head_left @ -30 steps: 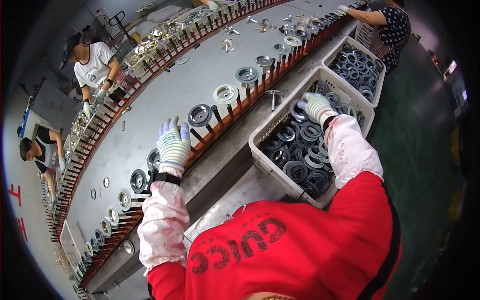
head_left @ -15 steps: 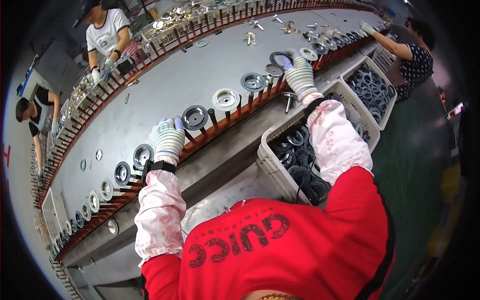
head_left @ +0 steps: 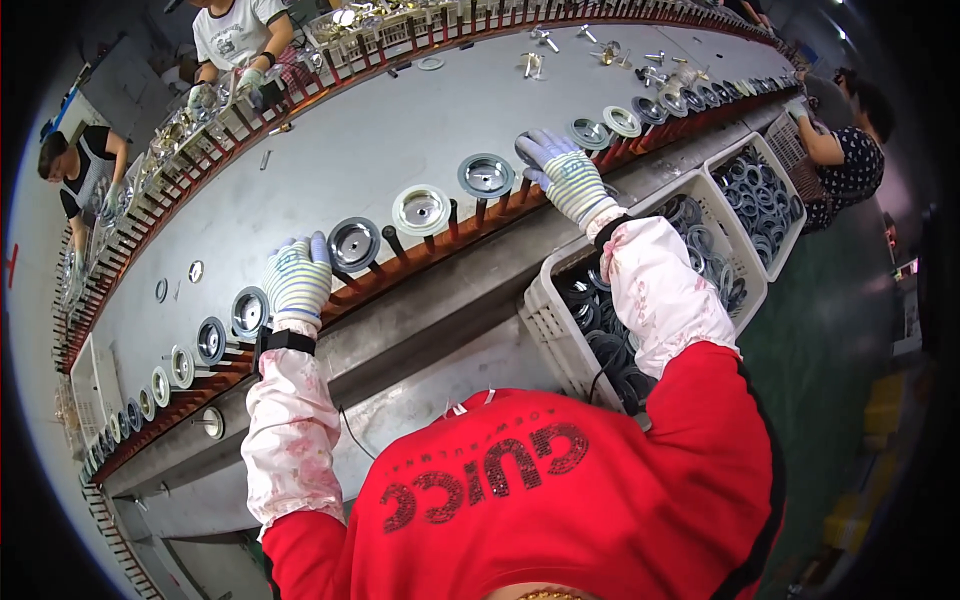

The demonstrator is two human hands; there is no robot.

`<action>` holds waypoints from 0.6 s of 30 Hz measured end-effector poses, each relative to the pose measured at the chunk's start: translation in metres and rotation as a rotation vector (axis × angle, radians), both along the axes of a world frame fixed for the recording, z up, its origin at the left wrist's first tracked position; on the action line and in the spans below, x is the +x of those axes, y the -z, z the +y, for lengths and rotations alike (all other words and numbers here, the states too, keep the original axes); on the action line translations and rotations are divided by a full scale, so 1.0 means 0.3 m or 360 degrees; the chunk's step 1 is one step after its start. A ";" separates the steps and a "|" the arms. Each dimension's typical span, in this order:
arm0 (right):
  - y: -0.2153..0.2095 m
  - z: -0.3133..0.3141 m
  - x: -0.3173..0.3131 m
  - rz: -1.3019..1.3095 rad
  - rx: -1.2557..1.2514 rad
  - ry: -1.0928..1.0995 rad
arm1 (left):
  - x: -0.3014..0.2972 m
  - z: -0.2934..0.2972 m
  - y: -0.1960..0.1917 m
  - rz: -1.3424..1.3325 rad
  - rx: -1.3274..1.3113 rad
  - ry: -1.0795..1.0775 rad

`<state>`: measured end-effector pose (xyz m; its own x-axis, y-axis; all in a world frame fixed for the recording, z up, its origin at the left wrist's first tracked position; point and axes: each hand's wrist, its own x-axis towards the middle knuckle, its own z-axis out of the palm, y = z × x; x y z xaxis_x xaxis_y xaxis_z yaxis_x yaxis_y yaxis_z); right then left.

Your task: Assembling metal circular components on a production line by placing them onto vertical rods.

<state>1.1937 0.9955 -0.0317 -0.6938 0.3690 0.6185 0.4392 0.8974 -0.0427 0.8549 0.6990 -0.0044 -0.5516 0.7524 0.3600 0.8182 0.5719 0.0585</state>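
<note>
Closest to the camera, the person's red-shirted chest is filling the lower picture, with pink floral sleeves reaching up toward a long grey conveyor table [head_left: 330, 170]. Just below the right forearm, a white plastic crate [head_left: 545, 315] is sitting full of dark metal rings. The left hand [head_left: 298, 280], in a striped knit glove, is resting on the near rail with fingers together and curled, touching the edge of a dark round disc [head_left: 354, 243] that is leaning on upright pegs, its flat face tilting up and away from the person. The right hand [head_left: 563, 172], gloved alike, is lying flat over the rail with fingers slightly apart, just beside a grey disc [head_left: 486, 175] with a raised centre hub; whether it is gripping anything cannot be told. Between these, a pale disc [head_left: 421, 209] is standing in the same row, which is running diagonally from lower left to upper right. Farther off, other workers [head_left: 235, 40] are handling parts along the opposite rail, above a green floor [head_left: 830, 320].
</note>
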 end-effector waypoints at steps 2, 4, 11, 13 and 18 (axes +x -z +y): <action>0.021 0.019 0.011 -0.0032 0.0081 0.0022 | 0.031 0.009 -0.005 -0.0027 -0.0013 0.0004; 0.029 0.026 -0.002 -0.0038 0.0229 0.0040 | 0.036 0.026 -0.013 -0.0125 -0.0071 -0.0144; 0.004 -0.033 -0.076 -0.0111 0.0029 -0.0093 | -0.098 -0.017 0.010 -0.0041 -0.0109 -0.0132; -0.028 -0.065 -0.067 -0.0015 0.0029 -0.0195 | -0.116 -0.065 -0.014 -0.0128 -0.0133 -0.0208; -0.096 0.133 -0.052 0.0262 -0.0134 0.0231 | -0.008 0.031 -0.118 -0.0102 0.0434 0.0345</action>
